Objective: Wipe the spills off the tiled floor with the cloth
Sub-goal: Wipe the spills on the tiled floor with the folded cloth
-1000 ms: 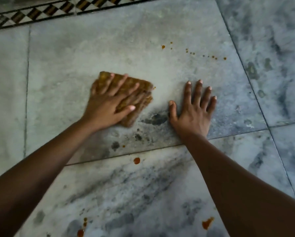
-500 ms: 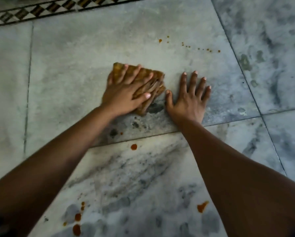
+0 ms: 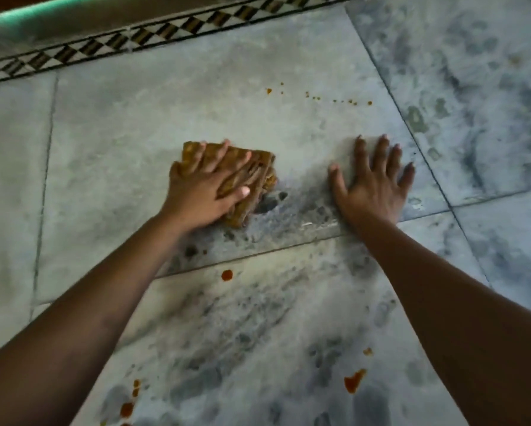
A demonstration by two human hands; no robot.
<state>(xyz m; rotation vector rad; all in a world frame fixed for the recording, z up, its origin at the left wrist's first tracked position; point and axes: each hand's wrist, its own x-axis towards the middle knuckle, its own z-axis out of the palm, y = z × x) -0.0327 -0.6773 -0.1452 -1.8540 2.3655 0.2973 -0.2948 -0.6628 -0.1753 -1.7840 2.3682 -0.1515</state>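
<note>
A folded brown cloth [image 3: 259, 167] lies on the grey marble floor [image 3: 135, 124]. My left hand [image 3: 202, 187] presses flat on top of it, fingers spread over the cloth. My right hand [image 3: 373, 182] rests flat on the bare tile to the right, fingers apart, holding nothing. Small orange-red drops [image 3: 319, 98] dot the tile beyond the hands. A round red spot [image 3: 226, 275] sits on the nearer tile, and larger red splashes lie at the lower left [image 3: 127, 408] and lower right [image 3: 354, 381].
A black-and-white checked border strip [image 3: 153, 33] runs along the far edge of the floor, with a green-lit wall base [image 3: 43, 16] behind it. Dark grout lines [image 3: 412, 139] separate the large tiles.
The left hand has slid the cloth to the left, away from the right hand, so the gap between the hands is wider than half a second ago. The view has tilted up.
</note>
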